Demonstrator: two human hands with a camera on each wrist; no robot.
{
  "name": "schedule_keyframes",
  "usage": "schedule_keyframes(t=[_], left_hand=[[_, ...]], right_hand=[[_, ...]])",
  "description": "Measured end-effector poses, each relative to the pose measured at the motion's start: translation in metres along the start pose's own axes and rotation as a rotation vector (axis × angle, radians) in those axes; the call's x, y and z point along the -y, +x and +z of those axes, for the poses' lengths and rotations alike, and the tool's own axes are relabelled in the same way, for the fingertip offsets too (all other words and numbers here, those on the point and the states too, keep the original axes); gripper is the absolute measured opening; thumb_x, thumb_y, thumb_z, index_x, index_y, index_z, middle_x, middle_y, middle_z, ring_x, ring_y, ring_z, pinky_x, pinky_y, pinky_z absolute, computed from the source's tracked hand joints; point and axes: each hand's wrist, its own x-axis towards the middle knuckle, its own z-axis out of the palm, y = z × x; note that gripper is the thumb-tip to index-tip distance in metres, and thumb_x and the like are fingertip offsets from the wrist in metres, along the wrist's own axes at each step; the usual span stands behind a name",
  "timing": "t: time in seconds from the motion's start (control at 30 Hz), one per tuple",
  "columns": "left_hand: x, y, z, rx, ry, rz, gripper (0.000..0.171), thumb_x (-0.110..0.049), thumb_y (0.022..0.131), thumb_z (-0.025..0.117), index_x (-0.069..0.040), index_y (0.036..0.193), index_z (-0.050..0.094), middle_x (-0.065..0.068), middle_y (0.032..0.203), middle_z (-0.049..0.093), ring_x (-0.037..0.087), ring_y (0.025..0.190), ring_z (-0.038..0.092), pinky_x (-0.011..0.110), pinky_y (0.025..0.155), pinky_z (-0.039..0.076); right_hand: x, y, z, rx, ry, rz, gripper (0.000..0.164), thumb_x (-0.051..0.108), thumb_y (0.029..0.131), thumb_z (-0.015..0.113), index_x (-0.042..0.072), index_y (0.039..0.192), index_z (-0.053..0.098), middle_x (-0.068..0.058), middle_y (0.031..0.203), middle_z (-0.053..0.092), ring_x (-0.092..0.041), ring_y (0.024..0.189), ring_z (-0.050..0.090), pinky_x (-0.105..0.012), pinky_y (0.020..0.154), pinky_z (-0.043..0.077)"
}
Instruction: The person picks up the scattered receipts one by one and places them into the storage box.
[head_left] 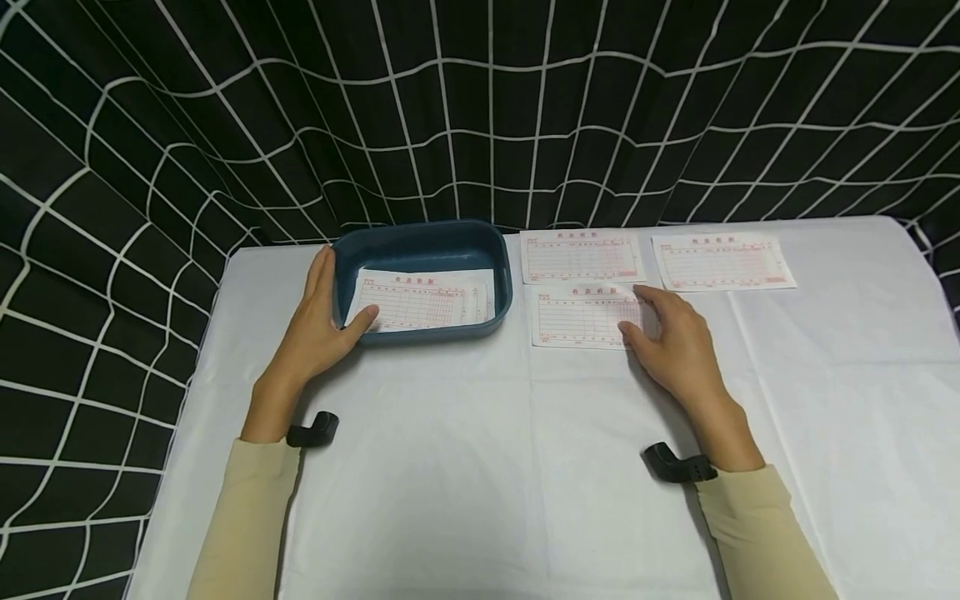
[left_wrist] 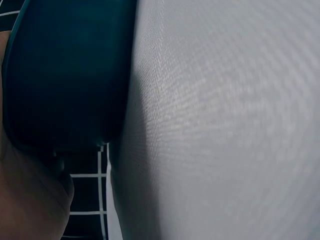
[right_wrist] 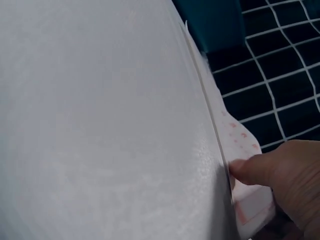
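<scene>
My left hand [head_left: 318,321] holds the left end of a dark blue plastic basin [head_left: 420,333], its thumb over the near rim and its fingers along the outside wall. In the left wrist view the basin's side [left_wrist: 70,75] fills the upper left. Several printed paper slips [head_left: 408,300] with red lines lie inside it. Right of the basin, my right hand [head_left: 678,346] grips the right edge of a paper slip [head_left: 577,317] on the table. The right wrist view has the thumb [right_wrist: 250,170] against that slip's edge; the other fingers are mostly hidden.
Two more red-printed slips lie behind, one at the back middle [head_left: 581,254] and one at the back right [head_left: 723,262]. A white cloth [head_left: 450,467] covers the table. Black fabric with a white grid [head_left: 525,108] rises along the back and left edges.
</scene>
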Motion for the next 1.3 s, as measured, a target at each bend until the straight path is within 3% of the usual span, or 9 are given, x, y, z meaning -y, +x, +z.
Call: schedule_keyframes(t=[0.17, 0.43, 0.57, 0.7, 0.9, 1.07, 1.17, 1.3], left_hand=[[0.0, 0.0, 0.0, -0.003, 0.001, 0.003, 0.104, -0.044, 0.099, 0.068, -0.006, 0.171, 0.002, 0.011, 0.181, 0.002, 0.035, 0.167, 0.015, 0.062, 0.131, 0.024], [0.0, 0.0, 0.0, -0.005, 0.005, -0.002, 0.104, -0.044, 0.099, 0.067, -0.006, 0.171, 0.002, 0.012, 0.181, 0.002, 0.035, 0.167, 0.015, 0.062, 0.131, 0.023], [0.0, 0.0, 0.0, -0.005, 0.008, -0.005, 0.104, -0.044, 0.099, 0.067, -0.005, 0.171, 0.002, 0.012, 0.181, 0.002, 0.035, 0.167, 0.015, 0.063, 0.131, 0.023], [0.0, 0.0, 0.0, -0.004, 0.008, -0.008, 0.104, -0.045, 0.099, 0.067, -0.006, 0.171, 0.002, 0.011, 0.181, 0.001, 0.035, 0.167, 0.014, 0.062, 0.131, 0.023], [0.0, 0.0, 0.001, -0.001, 0.004, -0.003, 0.104, -0.044, 0.099, 0.068, -0.006, 0.171, 0.002, 0.011, 0.181, 0.001, 0.035, 0.167, 0.014, 0.062, 0.131, 0.023], [0.0, -0.001, 0.0, -0.003, 0.001, 0.002, 0.105, -0.043, 0.099, 0.068, -0.005, 0.171, 0.003, 0.012, 0.181, 0.002, 0.036, 0.167, 0.015, 0.063, 0.131, 0.023], [0.0, -0.001, 0.0, -0.005, -0.001, 0.006, 0.104, -0.043, 0.099, 0.068, -0.005, 0.171, 0.003, 0.012, 0.181, 0.002, 0.036, 0.167, 0.015, 0.062, 0.131, 0.023], [0.002, 0.0, 0.001, -0.005, -0.003, 0.009, 0.104, -0.043, 0.099, 0.068, -0.005, 0.171, 0.003, 0.012, 0.181, 0.002, 0.034, 0.167, 0.014, 0.061, 0.131, 0.023]], right_hand=[[0.002, -0.001, 0.001, -0.061, 0.044, -0.026, 0.045, -0.005, 0.089, 0.074, -0.008, 0.133, 0.065, -0.034, 0.136, 0.066, -0.053, 0.132, 0.06, -0.065, 0.11, 0.045], [0.006, -0.001, -0.001, -0.062, 0.051, 0.0, 0.046, -0.006, 0.088, 0.074, -0.008, 0.133, 0.066, -0.036, 0.133, 0.065, -0.055, 0.13, 0.06, -0.065, 0.108, 0.045], [0.005, 0.0, -0.001, -0.08, 0.051, 0.004, 0.038, -0.005, 0.09, 0.07, -0.009, 0.128, 0.069, -0.035, 0.122, 0.069, -0.05, 0.112, 0.067, -0.059, 0.094, 0.049], [0.006, -0.002, -0.002, -0.098, 0.037, 0.016, 0.027, 0.0, 0.093, 0.067, -0.008, 0.118, 0.073, -0.028, 0.103, 0.073, -0.035, 0.084, 0.061, -0.038, 0.076, 0.044], [0.004, -0.002, -0.011, -0.114, 0.022, 0.032, 0.014, 0.004, 0.09, 0.074, -0.003, 0.102, 0.077, -0.019, 0.078, 0.07, -0.008, 0.063, 0.048, -0.017, 0.06, 0.034], [0.003, 0.0, -0.022, -0.101, 0.062, 0.046, 0.014, 0.007, 0.091, 0.077, -0.003, 0.1, 0.08, -0.025, 0.087, 0.078, 0.022, 0.067, 0.05, -0.001, 0.064, 0.039], [0.004, 0.001, -0.029, -0.086, 0.066, 0.073, 0.019, 0.012, 0.095, 0.076, -0.003, 0.106, 0.08, -0.027, 0.093, 0.079, 0.028, 0.069, 0.049, 0.001, 0.066, 0.039], [0.007, 0.002, -0.035, -0.069, 0.107, 0.096, 0.024, 0.017, 0.097, 0.076, -0.003, 0.11, 0.08, -0.027, 0.095, 0.079, 0.026, 0.071, 0.052, 0.0, 0.068, 0.041]])
